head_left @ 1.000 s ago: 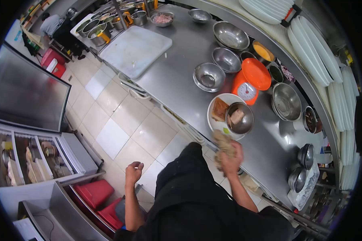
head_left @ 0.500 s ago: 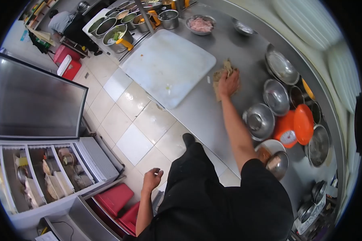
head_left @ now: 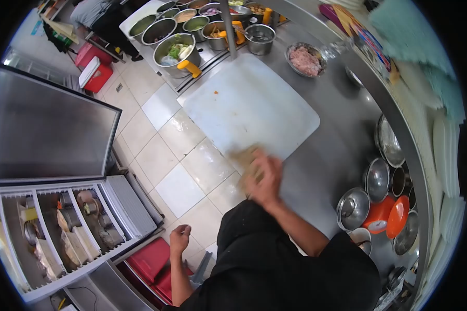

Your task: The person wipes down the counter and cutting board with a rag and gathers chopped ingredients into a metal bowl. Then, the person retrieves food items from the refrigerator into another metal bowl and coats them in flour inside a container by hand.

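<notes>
My right hand (head_left: pixel 265 179) is closed on a crumpled brown cloth (head_left: pixel 245 155), smeared by motion. Both are at the near corner of a large white cutting board (head_left: pixel 254 106), by the steel counter's edge. A few small food scraps lie on the board. Low on the left, over the floor, my left hand (head_left: pixel 180 239) hangs with loosely curled fingers and nothing visible in it. A red bin (head_left: pixel 149 259) is beneath and beside it.
A bowl of raw meat (head_left: pixel 305 60) and several pots, one with greens (head_left: pixel 177 53), stand behind the board. Steel bowls (head_left: pixel 353 208) and an orange scale (head_left: pixel 378 220) line the counter's right. An open chest fridge (head_left: pixel 114 207) stands left; a person (head_left: pixel 101 23) bends far left.
My right hand has brought the cloth from the counter's middle, right of the board, back toward me and left to the board's near corner. The view has shifted; my left hand still hangs low.
</notes>
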A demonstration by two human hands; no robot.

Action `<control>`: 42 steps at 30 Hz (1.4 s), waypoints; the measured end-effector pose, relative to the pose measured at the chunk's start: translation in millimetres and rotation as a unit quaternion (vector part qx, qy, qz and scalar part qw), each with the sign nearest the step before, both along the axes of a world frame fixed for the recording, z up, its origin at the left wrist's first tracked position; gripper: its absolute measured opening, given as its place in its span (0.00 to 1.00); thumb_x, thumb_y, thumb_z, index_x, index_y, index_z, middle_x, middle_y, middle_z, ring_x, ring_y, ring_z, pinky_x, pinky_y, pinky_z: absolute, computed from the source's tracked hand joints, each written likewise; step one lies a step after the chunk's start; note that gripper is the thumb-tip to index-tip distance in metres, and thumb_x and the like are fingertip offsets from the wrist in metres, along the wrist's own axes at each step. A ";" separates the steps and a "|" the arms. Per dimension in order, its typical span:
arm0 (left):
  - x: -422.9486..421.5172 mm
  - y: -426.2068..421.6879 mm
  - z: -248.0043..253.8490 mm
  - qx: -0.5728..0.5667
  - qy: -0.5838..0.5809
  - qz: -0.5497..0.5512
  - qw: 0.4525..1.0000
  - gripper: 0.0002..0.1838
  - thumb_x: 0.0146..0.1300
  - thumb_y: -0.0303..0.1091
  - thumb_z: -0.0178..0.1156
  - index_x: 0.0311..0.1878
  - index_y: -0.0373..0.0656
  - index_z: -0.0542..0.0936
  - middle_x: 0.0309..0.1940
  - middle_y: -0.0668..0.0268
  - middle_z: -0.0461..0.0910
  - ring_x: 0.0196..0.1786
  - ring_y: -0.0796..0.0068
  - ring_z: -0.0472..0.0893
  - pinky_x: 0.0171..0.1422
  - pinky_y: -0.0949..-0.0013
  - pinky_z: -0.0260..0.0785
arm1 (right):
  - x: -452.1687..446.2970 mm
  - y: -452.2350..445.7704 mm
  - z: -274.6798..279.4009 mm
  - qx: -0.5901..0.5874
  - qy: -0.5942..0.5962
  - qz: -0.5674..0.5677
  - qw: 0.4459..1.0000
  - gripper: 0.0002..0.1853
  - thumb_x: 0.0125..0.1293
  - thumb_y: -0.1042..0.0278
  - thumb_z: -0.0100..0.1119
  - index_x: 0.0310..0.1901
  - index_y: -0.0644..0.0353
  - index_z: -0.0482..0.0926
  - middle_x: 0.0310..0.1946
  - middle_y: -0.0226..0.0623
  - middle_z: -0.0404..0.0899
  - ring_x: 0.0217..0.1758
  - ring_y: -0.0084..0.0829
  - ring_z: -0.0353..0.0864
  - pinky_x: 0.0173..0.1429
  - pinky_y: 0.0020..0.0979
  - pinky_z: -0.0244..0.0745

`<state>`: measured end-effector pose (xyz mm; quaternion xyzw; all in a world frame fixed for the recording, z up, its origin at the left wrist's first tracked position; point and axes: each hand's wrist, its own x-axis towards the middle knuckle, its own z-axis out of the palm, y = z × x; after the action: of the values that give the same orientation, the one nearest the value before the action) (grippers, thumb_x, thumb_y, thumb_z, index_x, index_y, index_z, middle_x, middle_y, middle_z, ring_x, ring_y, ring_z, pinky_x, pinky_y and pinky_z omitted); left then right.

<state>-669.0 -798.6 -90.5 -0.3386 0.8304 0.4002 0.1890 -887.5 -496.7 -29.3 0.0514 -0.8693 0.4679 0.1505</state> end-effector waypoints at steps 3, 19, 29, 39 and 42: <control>24.5 -14.2 3.3 -0.057 -0.056 0.009 0.997 0.16 0.58 0.40 0.61 0.41 0.35 0.82 0.35 0.51 0.83 0.41 0.59 0.83 0.48 0.64 0.74 | -65.9 33.8 -44.1 0.199 0.026 -0.135 0.970 0.20 0.44 0.72 0.63 0.41 0.61 0.71 0.38 0.41 0.75 0.44 0.46 0.70 0.50 0.45 0.65; -66.5 -145.8 -49.0 0.004 0.002 -0.049 0.999 0.15 0.57 0.41 0.63 0.37 0.37 0.83 0.32 0.54 0.83 0.39 0.62 0.83 0.46 0.64 0.73 | -229.5 -42.5 -57.1 0.097 -0.048 -0.232 0.967 0.19 0.54 0.61 0.59 0.48 0.54 0.73 0.43 0.45 0.76 0.48 0.48 0.71 0.50 0.45 0.68; -446.6 -452.2 15.8 -0.331 0.167 -0.169 0.913 0.21 0.54 0.43 0.65 0.46 0.37 0.80 0.39 0.45 0.80 0.44 0.48 0.80 0.49 0.57 0.72 | -154.8 -345.1 -43.1 -0.201 -0.236 0.185 0.933 0.12 0.44 0.70 0.61 0.33 0.60 0.77 0.38 0.39 0.82 0.42 0.33 0.81 0.50 0.31 0.73; -707.5 -709.1 155.0 -0.671 0.210 -0.205 0.681 0.24 0.55 0.43 0.56 0.55 0.43 0.75 0.56 0.51 0.72 0.58 0.52 0.72 0.59 0.50 0.67 | -182.9 -324.8 9.0 -0.136 -0.212 -0.007 0.968 0.13 0.42 0.77 0.58 0.33 0.61 0.74 0.44 0.40 0.81 0.49 0.31 0.78 0.56 0.31 0.71; -726.7 -752.4 157.9 -0.760 0.087 -0.245 0.596 0.23 0.55 0.44 0.54 0.54 0.50 0.76 0.61 0.60 0.69 0.65 0.63 0.65 0.70 0.41 0.44 | -168.9 -283.2 23.0 -0.030 -0.148 -0.163 0.975 0.12 0.40 0.77 0.57 0.32 0.60 0.74 0.44 0.41 0.81 0.51 0.36 0.76 0.58 0.33 0.69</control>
<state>-1395.7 -1550.9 67.4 -0.1071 0.8984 -0.4090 -0.1191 -1056.4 -779.8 -6.2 -0.1657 -0.8643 0.4652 0.0960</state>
